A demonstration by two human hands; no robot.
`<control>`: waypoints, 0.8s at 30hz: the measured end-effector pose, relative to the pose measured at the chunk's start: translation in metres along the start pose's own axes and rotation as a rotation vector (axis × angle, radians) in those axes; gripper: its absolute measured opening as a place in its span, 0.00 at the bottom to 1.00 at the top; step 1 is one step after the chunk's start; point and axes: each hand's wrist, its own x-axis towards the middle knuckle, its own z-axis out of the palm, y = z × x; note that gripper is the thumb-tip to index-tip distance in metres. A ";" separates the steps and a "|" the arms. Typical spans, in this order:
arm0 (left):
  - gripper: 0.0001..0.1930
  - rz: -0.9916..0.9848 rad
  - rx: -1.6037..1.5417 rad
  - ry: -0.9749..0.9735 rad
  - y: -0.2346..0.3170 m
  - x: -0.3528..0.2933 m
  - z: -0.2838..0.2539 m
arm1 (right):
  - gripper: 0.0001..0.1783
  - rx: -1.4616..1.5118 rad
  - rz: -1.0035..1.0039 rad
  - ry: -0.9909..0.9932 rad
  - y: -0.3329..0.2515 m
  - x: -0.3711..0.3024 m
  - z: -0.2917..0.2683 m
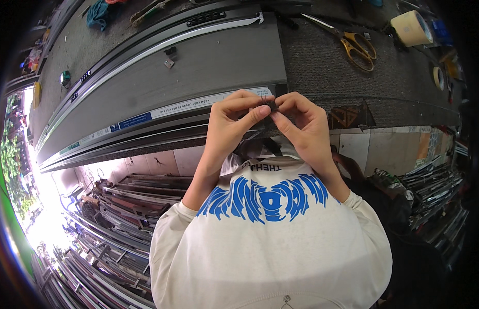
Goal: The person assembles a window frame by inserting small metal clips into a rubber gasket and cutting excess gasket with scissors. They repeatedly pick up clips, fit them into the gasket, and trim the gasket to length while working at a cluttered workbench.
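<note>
Over the near edge of the workbench, my left hand [230,117] and my right hand [305,122] meet fingertip to fingertip. Between them they pinch a small dark piece [271,105] with thin bristle-like ends; its exact kind is too small to make out. Thumbs and forefingers of both hands are closed on it. Just beyond my fingers lies a long grey metal frame or panel [229,56], with a printed label strip [183,106] along its near edge. A small black part [170,51] rests on the panel's grey face.
Yellow-handled scissors [359,50] lie open on the carpeted bench top at the right, beyond a dark triangular set square [351,115]. A big cream tape roll [410,30] stands at the far right. Stacked metal bars [121,226] fill the floor at the lower left.
</note>
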 end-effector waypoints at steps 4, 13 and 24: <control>0.09 0.058 0.045 0.059 -0.004 0.000 0.000 | 0.04 -0.026 -0.046 0.022 0.004 0.001 0.000; 0.04 0.132 0.068 0.115 -0.006 -0.002 0.005 | 0.06 0.379 0.131 -0.006 0.014 0.004 0.004; 0.05 0.163 0.107 0.132 -0.001 -0.012 0.000 | 0.12 0.417 0.319 -0.074 0.010 0.006 0.016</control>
